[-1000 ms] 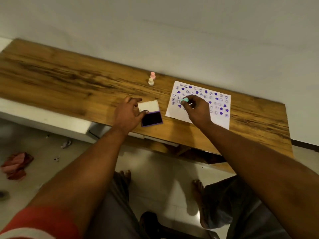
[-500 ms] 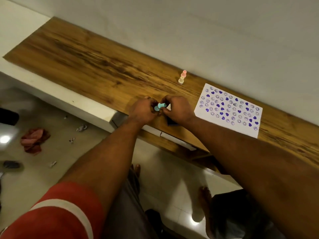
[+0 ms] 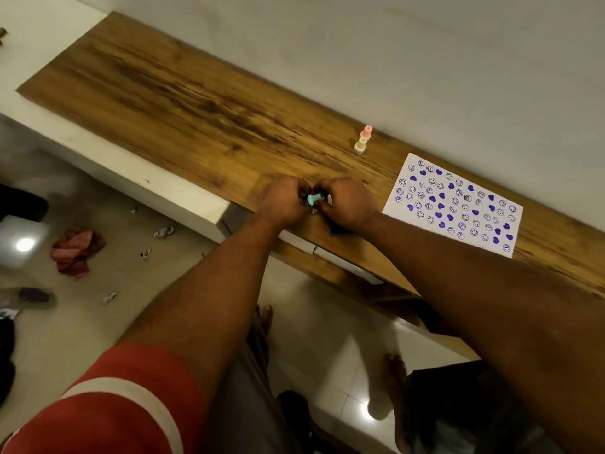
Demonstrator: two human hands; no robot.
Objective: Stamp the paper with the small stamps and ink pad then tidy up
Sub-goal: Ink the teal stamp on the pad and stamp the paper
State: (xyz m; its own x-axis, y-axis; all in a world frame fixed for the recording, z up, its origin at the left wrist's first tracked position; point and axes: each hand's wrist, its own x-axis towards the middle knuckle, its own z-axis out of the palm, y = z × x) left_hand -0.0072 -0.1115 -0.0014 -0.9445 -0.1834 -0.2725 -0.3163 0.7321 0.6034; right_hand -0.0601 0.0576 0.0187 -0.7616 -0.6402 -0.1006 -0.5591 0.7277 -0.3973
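A small teal stamp [image 3: 313, 199] lies sideways between my two hands near the front edge of the wooden table [image 3: 183, 103]. My left hand [image 3: 284, 204] and my right hand [image 3: 347, 204] both curl their fingers round it. Under my right wrist a dark corner of the ink pad [image 3: 340, 231] shows; the rest is hidden. The white paper [image 3: 453, 204], covered in purple hearts and smiley prints, lies to the right. A pink stamp [image 3: 367, 132] and a cream stamp [image 3: 360, 146] stand upright behind my hands.
A grey wall runs close behind the table. Below lie a tiled floor, a red cloth [image 3: 77, 249], scattered paper scraps [image 3: 163, 231] and my bare feet [image 3: 394, 371]. A white ledge [image 3: 108, 158] borders the table's left front.
My right hand left the paper with the teal stamp and met my left hand over the ink pad. Since half a second ago the hands have stayed together; the view shifted slightly.
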